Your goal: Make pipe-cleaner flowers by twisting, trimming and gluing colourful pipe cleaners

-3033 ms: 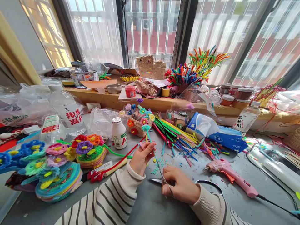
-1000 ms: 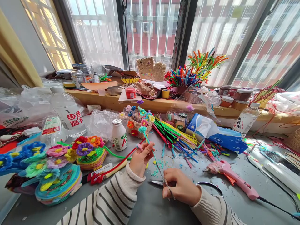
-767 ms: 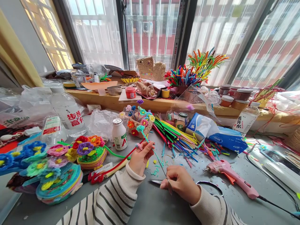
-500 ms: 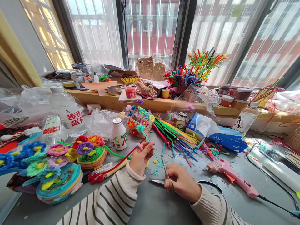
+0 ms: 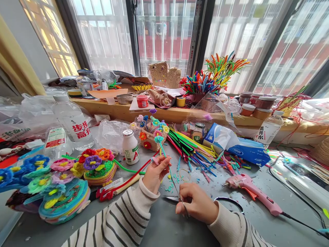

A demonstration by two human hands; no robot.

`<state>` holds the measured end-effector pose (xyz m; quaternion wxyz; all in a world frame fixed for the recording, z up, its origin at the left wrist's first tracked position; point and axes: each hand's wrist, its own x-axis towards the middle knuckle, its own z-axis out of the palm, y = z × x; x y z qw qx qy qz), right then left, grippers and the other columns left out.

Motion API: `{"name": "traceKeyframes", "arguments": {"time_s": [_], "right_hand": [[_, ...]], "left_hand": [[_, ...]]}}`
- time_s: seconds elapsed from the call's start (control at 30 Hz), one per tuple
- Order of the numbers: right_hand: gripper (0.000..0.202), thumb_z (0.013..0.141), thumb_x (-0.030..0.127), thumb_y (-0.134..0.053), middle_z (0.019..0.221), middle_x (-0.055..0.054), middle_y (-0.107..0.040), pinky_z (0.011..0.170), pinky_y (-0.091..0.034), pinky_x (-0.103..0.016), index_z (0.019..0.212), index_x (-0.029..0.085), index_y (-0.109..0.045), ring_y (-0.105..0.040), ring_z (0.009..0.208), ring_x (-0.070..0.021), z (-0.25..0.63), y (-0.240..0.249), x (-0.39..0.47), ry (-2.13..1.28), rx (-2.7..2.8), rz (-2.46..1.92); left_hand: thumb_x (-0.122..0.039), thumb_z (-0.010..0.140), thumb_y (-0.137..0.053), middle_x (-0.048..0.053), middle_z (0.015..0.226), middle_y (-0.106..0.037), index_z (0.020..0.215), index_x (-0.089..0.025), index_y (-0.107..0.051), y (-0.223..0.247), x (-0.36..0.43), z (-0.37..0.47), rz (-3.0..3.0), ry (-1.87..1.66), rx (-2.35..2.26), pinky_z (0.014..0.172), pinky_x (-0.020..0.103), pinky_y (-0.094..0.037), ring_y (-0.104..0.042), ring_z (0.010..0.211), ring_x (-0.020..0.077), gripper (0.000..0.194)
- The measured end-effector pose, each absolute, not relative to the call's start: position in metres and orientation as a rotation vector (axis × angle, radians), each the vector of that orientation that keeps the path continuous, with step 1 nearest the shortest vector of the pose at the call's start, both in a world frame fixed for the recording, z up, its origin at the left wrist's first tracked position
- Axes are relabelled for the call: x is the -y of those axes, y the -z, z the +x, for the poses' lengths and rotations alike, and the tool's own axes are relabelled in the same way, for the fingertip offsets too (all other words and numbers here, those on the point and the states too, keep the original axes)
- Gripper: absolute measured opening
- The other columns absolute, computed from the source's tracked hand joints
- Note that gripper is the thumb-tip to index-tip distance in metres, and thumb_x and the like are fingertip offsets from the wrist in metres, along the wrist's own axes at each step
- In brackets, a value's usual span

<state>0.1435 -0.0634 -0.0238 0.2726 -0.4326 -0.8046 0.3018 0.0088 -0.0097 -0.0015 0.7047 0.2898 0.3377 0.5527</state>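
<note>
- Pinching a turquoise stem [image 5: 163, 150] in the left grip [image 5: 153, 175], fingertips together on it — turquoise flower [image 5: 158, 139] at the far end.
- Clamped by the right grip [image 5: 199, 203] on slim scissors [image 5: 186, 210], blades angled far and left, close to the stem; contact unclear.
- Lying under the right grip on the desk [image 5: 164, 233]: larger scissors [image 5: 171, 198].
- To the right, pink glue gun [image 5: 262, 200].
- Farther out, pipe cleaners [image 5: 192, 147], flower basket [image 5: 152, 144] and white bottle [image 5: 130, 148] — flower-topped stacks [image 5: 65, 207] left.

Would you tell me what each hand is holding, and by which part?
Left hand: the turquoise flower, by its stem. Right hand: thin scissors, by the handles.
</note>
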Motion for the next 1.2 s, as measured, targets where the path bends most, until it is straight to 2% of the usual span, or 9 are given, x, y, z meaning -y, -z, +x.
{"name": "traceKeyframes", "arguments": {"time_s": [0.17, 0.27, 0.43, 0.6, 0.77, 1.2], "right_hand": [[0.056, 0.058, 0.062, -0.042, 0.04, 0.005, -0.03, 0.043, -0.025, -0.019, 0.032, 0.014, -0.032, -0.03, 0.041, -0.0055, 0.1405, 0.0242, 0.0649, -0.792, 2.077, -1.211], [0.055, 0.059, 0.059, -0.044, 0.039, 0.005, -0.029, 0.043, -0.026, -0.019, 0.031, 0.014, -0.029, -0.03, 0.04, -0.0051, 0.1398, 0.0237, 0.0648, -0.779, 2.045, -1.223], [0.058, 0.059, 0.066, -0.033, 0.042, 0.004, -0.032, 0.043, -0.026, -0.019, 0.033, 0.014, -0.036, -0.033, 0.043, -0.006, 0.1411, 0.0219, 0.0641, -0.802, 2.032, -1.213], [0.067, 0.059, 0.071, -0.017, 0.049, 0.002, -0.038, 0.045, -0.026, -0.019, 0.045, 0.013, -0.047, -0.036, 0.047, -0.0073, 0.1422, 0.0197, 0.0654, -0.778, 2.136, -1.206], [0.067, 0.059, 0.07, -0.016, 0.049, 0.002, -0.038, 0.045, -0.027, -0.019, 0.048, 0.013, -0.05, -0.036, 0.047, -0.0073, 0.142, 0.0218, 0.066, -0.774, 2.193, -1.202], [0.056, 0.057, 0.067, -0.035, 0.042, 0.004, -0.033, 0.04, -0.024, -0.018, 0.038, 0.014, -0.033, -0.03, 0.041, -0.0055, 0.1408, 0.0243, 0.0657, -0.852, 2.054, -1.271]], "left_hand": [[-0.018, 0.046, -0.069, -0.003, 0.049, -0.056, 0.061, -0.013, -0.059, -0.0003, 0.0085, 0.0084, 0.599, -1.266, -0.78, 0.041, 0.007, -0.036, -0.049, 0.046, 0.0018, 0.019], [-0.02, 0.045, -0.069, -0.004, 0.048, -0.056, 0.059, -0.013, -0.058, -0.0015, 0.0081, 0.0075, 0.603, -1.288, -0.784, 0.039, 0.007, -0.035, -0.047, 0.042, 0.0008, 0.019], [-0.022, 0.046, -0.068, -0.005, 0.048, -0.055, 0.06, -0.014, -0.058, -0.0025, 0.0087, 0.0072, 0.608, -1.305, -0.789, 0.039, 0.008, -0.036, -0.045, 0.04, 0.0005, 0.019], [-0.022, 0.05, -0.066, -0.004, 0.05, -0.055, 0.062, -0.014, -0.057, 0.0002, 0.0087, 0.0081, 0.646, -1.25, -0.767, 0.039, 0.008, -0.036, -0.045, 0.041, 0.0007, 0.017], [-0.019, 0.051, -0.066, -0.004, 0.05, -0.054, 0.062, -0.014, -0.056, 0.0014, 0.0099, 0.0093, 0.665, -1.233, -0.756, 0.04, 0.008, -0.036, -0.045, 0.042, 0.0008, 0.015], [-0.019, 0.054, -0.064, -0.004, 0.05, -0.053, 0.061, -0.014, -0.057, 0.0044, 0.0098, 0.0095, 0.689, -1.22, -0.778, 0.04, 0.008, -0.035, -0.044, 0.042, 0.0001, 0.012]]}}
